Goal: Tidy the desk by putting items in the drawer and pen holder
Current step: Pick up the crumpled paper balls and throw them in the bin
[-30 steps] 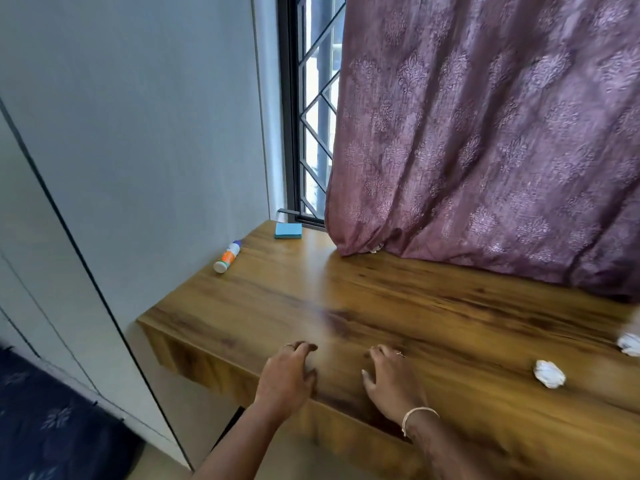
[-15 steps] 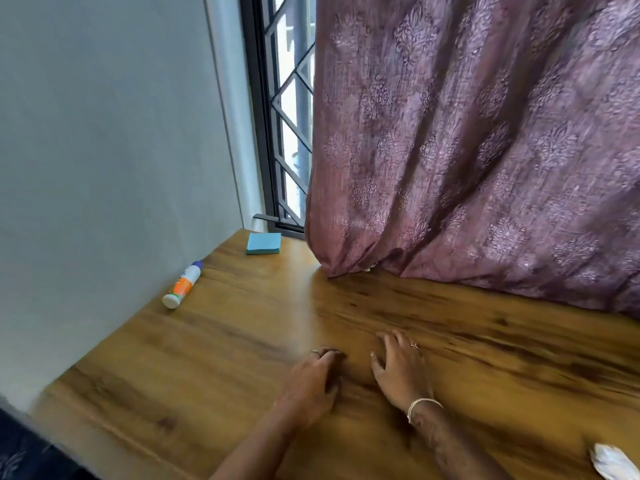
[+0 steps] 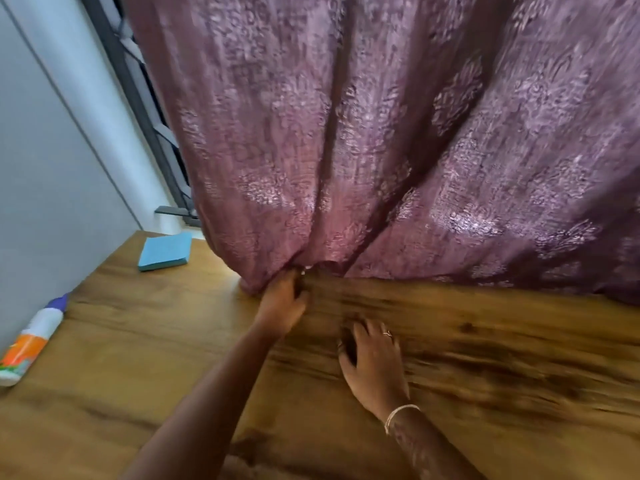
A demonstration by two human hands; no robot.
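My left hand reaches to the hem of the purple curtain at the back of the wooden desk. Its fingers curl round a small white thing that peeks out under the hem; most of that thing is hidden. My right hand rests on the desk in the middle with straight fingers, holding nothing. A blue sticky-note pad lies at the back left corner. A white and orange glue bottle with a purple cap lies on its side at the left edge. No drawer or pen holder is in view.
A grey wall borders the desk on the left. A dark window grille stands behind the curtain's left edge. The curtain drapes onto the desk's whole back edge.
The camera has moved closer and lower over the desk. My left hand has gone forward from beside the right hand to the curtain hem. The right hand stays on the desk.
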